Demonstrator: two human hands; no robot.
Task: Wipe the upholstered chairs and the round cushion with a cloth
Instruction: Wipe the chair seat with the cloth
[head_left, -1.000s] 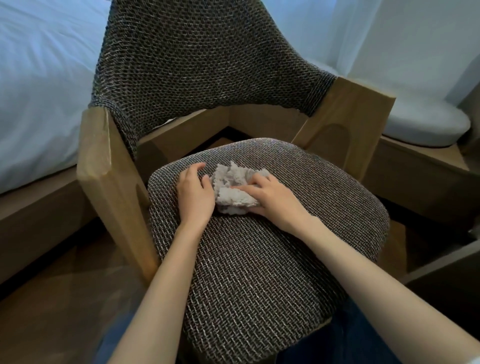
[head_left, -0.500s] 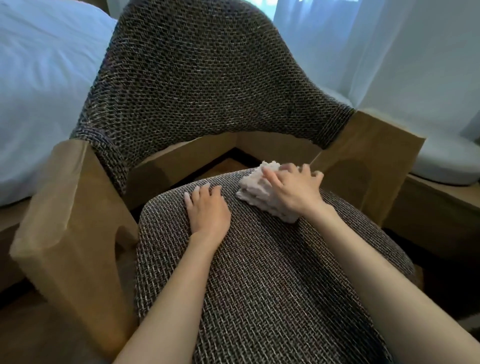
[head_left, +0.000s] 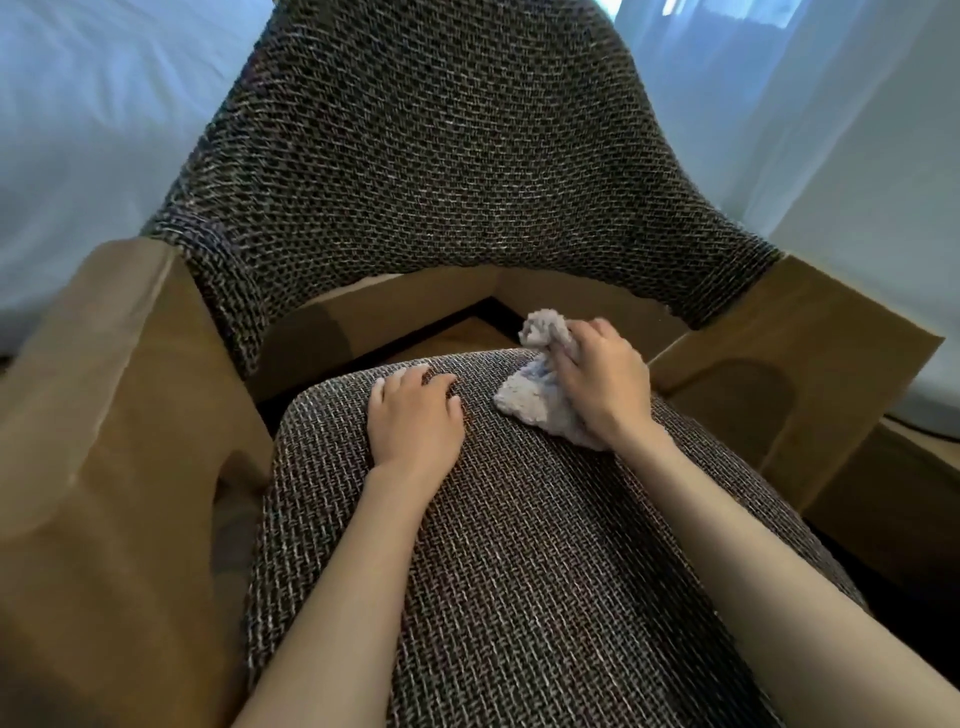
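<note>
Cloth (head_left: 540, 395) lies bunched at the rear edge of the chair seat (head_left: 519, 571), with my right hand (head_left: 602, 384) curled round it. My left hand (head_left: 415, 415) rests flat on the seat, fingers straight, holding nothing. I judge the seat part-wiped. The backrest (head_left: 457, 156), the other chairs and the round cushion remain.

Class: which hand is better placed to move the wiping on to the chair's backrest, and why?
Probably the right hand: it grips the fluffy pale grey cloth at the rear of the brown woven seat, just below the woven backrest. The left hand rests on the seat, holding nothing.
</note>
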